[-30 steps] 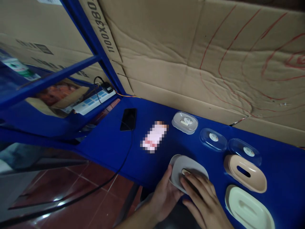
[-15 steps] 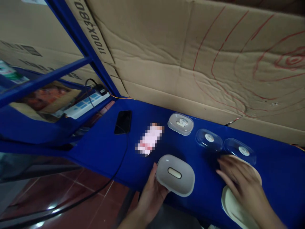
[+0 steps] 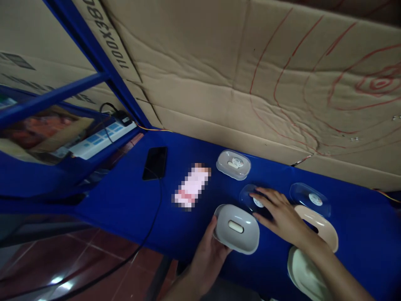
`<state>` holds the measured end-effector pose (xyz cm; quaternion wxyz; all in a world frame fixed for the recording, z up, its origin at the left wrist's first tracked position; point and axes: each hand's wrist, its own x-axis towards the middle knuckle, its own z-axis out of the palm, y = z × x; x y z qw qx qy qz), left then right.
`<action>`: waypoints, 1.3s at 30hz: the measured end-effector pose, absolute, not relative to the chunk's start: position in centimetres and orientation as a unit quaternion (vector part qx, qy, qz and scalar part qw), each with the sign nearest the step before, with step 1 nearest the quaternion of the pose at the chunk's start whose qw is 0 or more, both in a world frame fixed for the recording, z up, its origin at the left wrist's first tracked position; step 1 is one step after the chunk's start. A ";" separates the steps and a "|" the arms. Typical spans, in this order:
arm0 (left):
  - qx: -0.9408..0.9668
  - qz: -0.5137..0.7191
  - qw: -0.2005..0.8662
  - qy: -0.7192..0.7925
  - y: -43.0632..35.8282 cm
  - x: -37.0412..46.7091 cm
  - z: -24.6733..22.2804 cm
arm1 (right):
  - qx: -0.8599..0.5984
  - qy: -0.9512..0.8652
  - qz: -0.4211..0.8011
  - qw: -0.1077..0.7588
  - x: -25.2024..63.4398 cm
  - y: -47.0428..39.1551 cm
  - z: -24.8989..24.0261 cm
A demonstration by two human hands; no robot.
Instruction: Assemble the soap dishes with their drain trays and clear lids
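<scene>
In my left hand [image 3: 208,261] is a grey soap dish [image 3: 225,239], tilted up, with a cream oblong piece in its middle slot. The thumb lies on its left rim and the fingers are underneath. My right hand [image 3: 278,213] grips a clear plastic lid [image 3: 247,196] with a round sticker, just behind the grey dish and apart from it. The fingers cover the lid's right part. Below the right forearm are a peach dish [image 3: 330,234] with a dark slot and a pale green dish [image 3: 300,271], both partly hidden.
A second clear lid [image 3: 299,194] lies at the right. Against the cardboard wall [image 3: 200,83] stands a lidded grey dish [image 3: 224,167]. To the left are a blurred-out pink item [image 3: 192,186], a black phone [image 3: 156,163], a cable [image 3: 153,225] and a power strip [image 3: 100,140] on the blue shelf.
My right hand has moved left from over the peach dish and taken hold of the nearer clear lid, drawing it towards the grey dish. The left hand still holds that dish.
</scene>
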<state>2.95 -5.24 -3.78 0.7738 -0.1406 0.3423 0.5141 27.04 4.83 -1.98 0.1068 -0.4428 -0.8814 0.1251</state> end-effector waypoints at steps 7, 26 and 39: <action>-0.140 0.494 0.776 0.366 -5.1 2.4 -4.0 | -0.493 -0.851 0.154 0.101 26.5 5.3 -2.6; -0.087 0.484 0.827 0.271 -5.0 2.3 -2.2 | -0.321 -0.921 0.141 0.171 22.2 -1.1 -0.4; -0.054 0.504 0.822 0.258 -4.4 2.7 -4.4 | -0.382 -0.916 0.051 0.112 28.4 8.6 -2.8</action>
